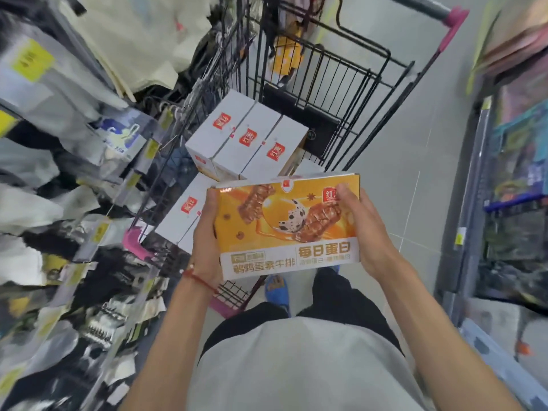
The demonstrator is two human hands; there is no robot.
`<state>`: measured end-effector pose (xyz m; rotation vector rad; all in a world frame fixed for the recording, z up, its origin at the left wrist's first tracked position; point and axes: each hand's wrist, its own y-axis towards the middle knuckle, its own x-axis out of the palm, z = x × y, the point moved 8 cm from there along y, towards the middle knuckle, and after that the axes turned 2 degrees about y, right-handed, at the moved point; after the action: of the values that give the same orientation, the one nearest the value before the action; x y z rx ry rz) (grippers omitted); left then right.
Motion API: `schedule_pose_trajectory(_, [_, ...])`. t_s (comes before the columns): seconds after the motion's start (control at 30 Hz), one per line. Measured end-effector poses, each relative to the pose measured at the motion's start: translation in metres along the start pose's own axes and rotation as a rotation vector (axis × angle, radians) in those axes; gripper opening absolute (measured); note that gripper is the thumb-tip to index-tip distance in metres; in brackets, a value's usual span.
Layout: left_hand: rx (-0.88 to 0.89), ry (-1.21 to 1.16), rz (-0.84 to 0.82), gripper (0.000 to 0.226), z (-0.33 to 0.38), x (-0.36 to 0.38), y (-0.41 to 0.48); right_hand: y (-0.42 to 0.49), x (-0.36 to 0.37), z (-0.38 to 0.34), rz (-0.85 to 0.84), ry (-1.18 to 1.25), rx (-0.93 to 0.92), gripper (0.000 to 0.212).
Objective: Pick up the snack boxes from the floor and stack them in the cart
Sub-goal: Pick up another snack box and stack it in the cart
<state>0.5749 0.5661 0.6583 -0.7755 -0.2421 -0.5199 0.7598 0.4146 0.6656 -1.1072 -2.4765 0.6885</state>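
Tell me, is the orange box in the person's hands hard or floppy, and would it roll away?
Probably stiff: the orange box keeps flat faces and straight edges though the left hand and right hand grip only its ends. It likely won't roll, being flat-sided like the white boxes stacked in the cart. Its glossy face might be slippery.

The bare left forearm (172, 330) and right forearm (439, 321) reach forward. The left hand (204, 235) and right hand (367, 232) grip opposite short ends of an orange printed cardboard snack box (284, 226), thumbs over its face.
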Motion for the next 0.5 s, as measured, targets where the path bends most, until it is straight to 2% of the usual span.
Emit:
schedule_pose_trajectory(0.1, [0.027, -0.059, 0.045, 0.075, 0.014, 0.014, 0.012, 0.036, 0.004, -0.018, -0.061, -0.006, 0.001, 0.044])
schedule_pose_trajectory(0.23, [0.053, -0.118, 0.138, 0.074, 0.025, 0.03, 0.026, 0.082, 0.014, -0.039, -0.168, -0.029, 0.041, 0.047])
schedule_pose_trajectory(0.4, [0.143, -0.142, 0.338, 0.05, 0.031, 0.044, 0.043, 0.136, 0.018, -0.062, -0.29, -0.082, 0.088, 0.046])
schedule_pose_trajectory(0.5, [0.181, -0.183, 0.412, 0.051, 0.03, 0.058, 0.048, 0.161, 0.02, -0.08, -0.357, -0.137, 0.107, 0.058])
